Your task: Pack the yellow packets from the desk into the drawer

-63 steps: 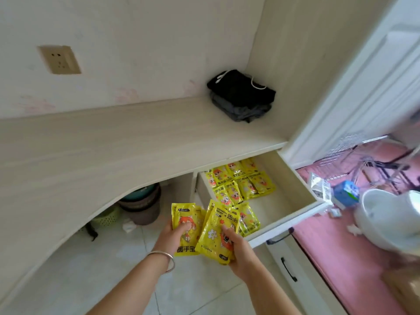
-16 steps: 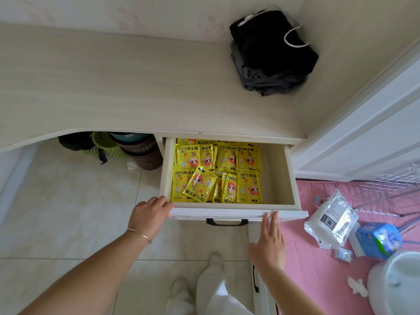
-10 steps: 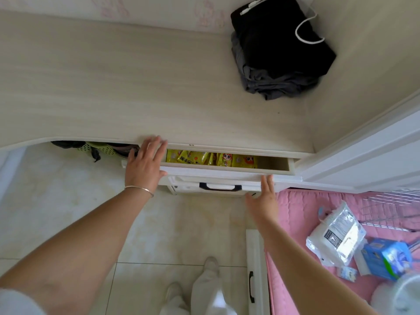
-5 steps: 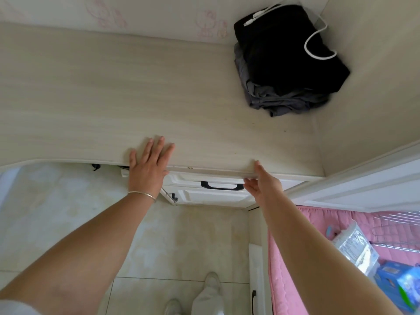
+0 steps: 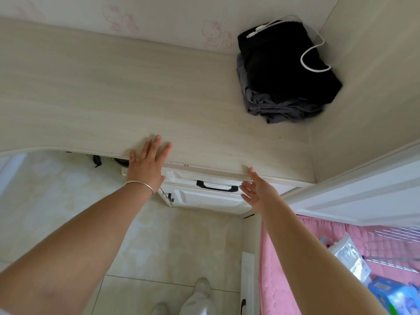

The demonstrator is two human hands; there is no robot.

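flanking shut drawer [image 5: 204, 178], hands [image 5: 147, 164] empty

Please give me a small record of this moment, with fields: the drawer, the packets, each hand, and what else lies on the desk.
drawer: shut, black handle showing
yellow packets: none in view
left hand: open, palm flat on the desk edge, bracelet on wrist
right hand: open, fingers spread in front of the drawer, holding nothing
desk top: folded dark clothes in the far right corner, white cable on them
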